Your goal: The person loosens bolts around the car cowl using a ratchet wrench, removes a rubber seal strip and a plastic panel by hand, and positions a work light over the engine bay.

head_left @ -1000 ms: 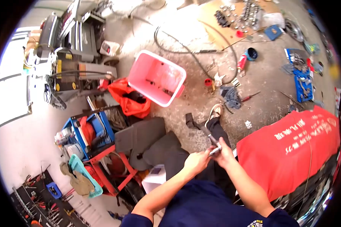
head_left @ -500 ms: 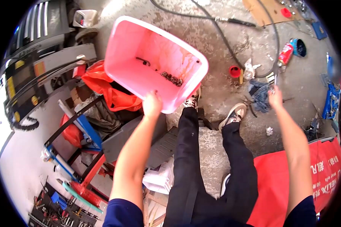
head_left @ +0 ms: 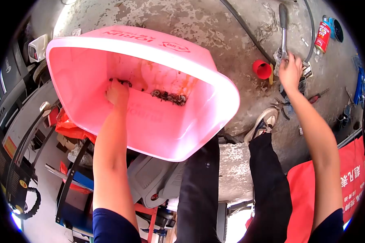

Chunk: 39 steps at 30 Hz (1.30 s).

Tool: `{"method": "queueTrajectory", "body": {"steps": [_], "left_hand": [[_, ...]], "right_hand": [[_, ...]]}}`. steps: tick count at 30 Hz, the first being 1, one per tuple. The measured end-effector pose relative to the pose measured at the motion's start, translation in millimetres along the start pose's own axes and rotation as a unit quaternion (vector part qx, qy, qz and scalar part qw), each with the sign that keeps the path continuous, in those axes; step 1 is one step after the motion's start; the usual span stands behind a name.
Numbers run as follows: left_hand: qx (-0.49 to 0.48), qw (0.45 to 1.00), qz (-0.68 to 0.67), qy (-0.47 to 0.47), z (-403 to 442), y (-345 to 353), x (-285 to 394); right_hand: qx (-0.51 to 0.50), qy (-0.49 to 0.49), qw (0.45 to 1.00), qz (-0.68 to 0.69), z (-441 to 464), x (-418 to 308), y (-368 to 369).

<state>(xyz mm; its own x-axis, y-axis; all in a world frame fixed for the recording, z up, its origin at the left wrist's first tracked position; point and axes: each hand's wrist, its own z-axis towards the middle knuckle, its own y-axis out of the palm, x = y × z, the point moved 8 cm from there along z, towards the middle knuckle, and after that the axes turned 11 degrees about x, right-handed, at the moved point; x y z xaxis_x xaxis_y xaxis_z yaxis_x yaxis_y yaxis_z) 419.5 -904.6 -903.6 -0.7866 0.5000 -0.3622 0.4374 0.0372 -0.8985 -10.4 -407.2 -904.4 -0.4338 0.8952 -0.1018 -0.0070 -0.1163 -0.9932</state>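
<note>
Black, soft-creased trousers (head_left: 198, 186) nearest, navy sleeves (head_left: 113, 227) either side. Left of the trousers: moulded grey plastic panel (head_left: 150, 180), rounded edges. Right: smooth red sheet (head_left: 300, 194), white characters. Pink bin (head_left: 158, 139) in front of the person: glossy plastic, rounded corners, thick pale rim, inner wall stained orange-brown. Shoe (head_left: 265, 121) scuffed, pale, right of the bin on the rough, blotchy concrete floor (head_left: 245, 95). Ratchet wrench (head_left: 284, 32) beyond, off the bin's right end: shiny metal shaft, dark rounded grip.

Bin's mouth faces the person; long axis runs left to right, right end dipping lower in view. Wrench's long axis runs away from the person, grip at the far end, head at the right hand.

Bin contents: clump of small dark metal parts (head_left: 169, 97), greasy-looking, low along the inner wall; dark curved piece (head_left: 125, 83) to its left. Left hand (head_left: 117, 93) deep inside, fingers curled at the curved piece; can't tell if gripped. Right hand (head_left: 291, 73) over the floor, fingers half bent, fingertips at the wrench head; firmness of hold can't be told.

Red cup (head_left: 261, 69), round, open end showing, just left of the right hand. Farther right, red cylindrical can (head_left: 322, 37) beside a blue round container (head_left: 337, 30), dark inside. Black hose (head_left: 247, 32) slants across the floor beyond the bin.
</note>
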Motion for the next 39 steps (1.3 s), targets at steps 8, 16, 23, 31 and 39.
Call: {"method": "queueTrajectory", "body": {"steps": [8, 16, 23, 31, 39], "left_hand": [[-0.082, 0.995, -0.059, 0.001, 24, 31, -17], [-0.138, 0.986, -0.069, -0.055, -11, 22, -1], [-0.174, 0.978, -0.069, 0.089, -33, 15, 30], [-0.155, 0.979, -0.067, 0.11, -25, 16, 51], [0.192, 0.87, -0.447, 0.08, 89, -55, 107]], "right_hand": [[-0.091, 0.139, 0.981, 0.097, -167, 75, -109], [-0.176, 0.236, 0.955, 0.027, -251, 153, -152], [-0.194, 0.272, 0.942, 0.014, -298, 162, -166], [-0.205, 0.327, 0.922, 0.01, -306, 172, -166], [-0.224, 0.378, 0.898, 0.038, -318, 184, -154]]}}
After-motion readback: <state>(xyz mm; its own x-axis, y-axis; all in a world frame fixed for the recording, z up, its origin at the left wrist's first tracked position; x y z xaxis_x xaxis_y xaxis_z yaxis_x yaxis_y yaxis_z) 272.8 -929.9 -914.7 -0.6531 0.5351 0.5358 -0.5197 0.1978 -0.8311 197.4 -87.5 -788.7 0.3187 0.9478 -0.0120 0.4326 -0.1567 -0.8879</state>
